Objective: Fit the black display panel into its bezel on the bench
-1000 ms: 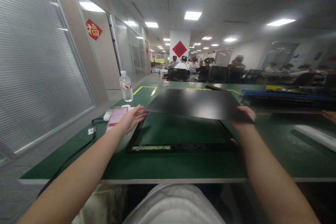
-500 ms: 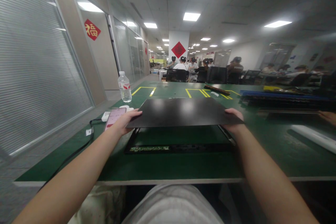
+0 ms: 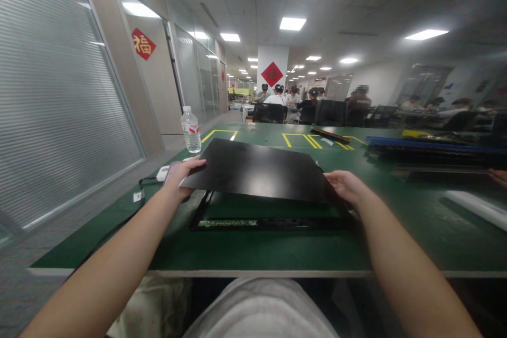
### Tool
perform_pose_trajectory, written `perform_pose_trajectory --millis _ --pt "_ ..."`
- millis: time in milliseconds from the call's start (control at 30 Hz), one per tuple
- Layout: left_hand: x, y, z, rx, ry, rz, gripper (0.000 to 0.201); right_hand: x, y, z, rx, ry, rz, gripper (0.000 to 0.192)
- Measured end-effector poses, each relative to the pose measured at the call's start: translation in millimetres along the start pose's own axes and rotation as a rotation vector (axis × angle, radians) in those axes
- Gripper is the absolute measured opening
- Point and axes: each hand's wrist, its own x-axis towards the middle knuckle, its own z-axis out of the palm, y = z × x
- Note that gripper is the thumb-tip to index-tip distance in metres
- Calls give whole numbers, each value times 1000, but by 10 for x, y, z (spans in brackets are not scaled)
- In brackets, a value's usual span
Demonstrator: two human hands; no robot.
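Observation:
I hold a thin black panel (image 3: 257, 170) over a black rectangular frame (image 3: 273, 223) that lies flat on the green table (image 3: 245, 253). My left hand (image 3: 182, 174) grips the panel's raised left corner, thumb on top. My right hand (image 3: 345, 186) holds the panel's right near corner, which sits low against the frame. The panel slopes down from left to right. A strip of green circuit board shows along the frame's near left edge.
A water bottle (image 3: 191, 130) stands at the back left. A phone (image 3: 171, 171) and white charger with a black cable (image 3: 119, 222) lie left of my hand. Dark and blue trays (image 3: 431, 149) are stacked at right. Several people sit at far desks.
The panel has come toward me and down over the frame. Its right side dropped to the frame while the left stays raised. My left hand went from open beside the corner to gripping it.

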Motion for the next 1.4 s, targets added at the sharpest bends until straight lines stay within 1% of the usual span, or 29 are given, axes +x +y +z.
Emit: perform_pose_trajectory --millis 100,200,267,400,567,700,833,1033,1300,1400 --pt "-1 -5 5 25 -33 13 33 -23 -8 14 -113 93 -42 24" --pt "4 -25 14 36 -25 5 30 -59 -20 29 -224 196 -99 39" --pt "8 -40 18 39 -14 6 28 -73 -27 40 -262 254 -136 45" --pt "-1 -60 29 42 -2 23 29 -51 -20 46 -326 337 -188 50" --pt "-48 -67 61 58 -13 22 38 43 18 -1 -447 415 -241 51" --pt "-53 -90 72 90 -28 31 38 108 49 -72 -565 464 -290 53" --pt "-18 -133 62 112 -23 8 37 152 76 -139 -636 508 -331 55" --pt "7 -146 48 146 -31 -23 37 200 88 -195 -770 530 -303 58" --pt "-10 -157 70 203 7 -29 32 209 89 -228 -823 535 -275 55" --pt "-24 -163 89 229 -3 -34 29 202 85 -234 -834 551 -279 54"
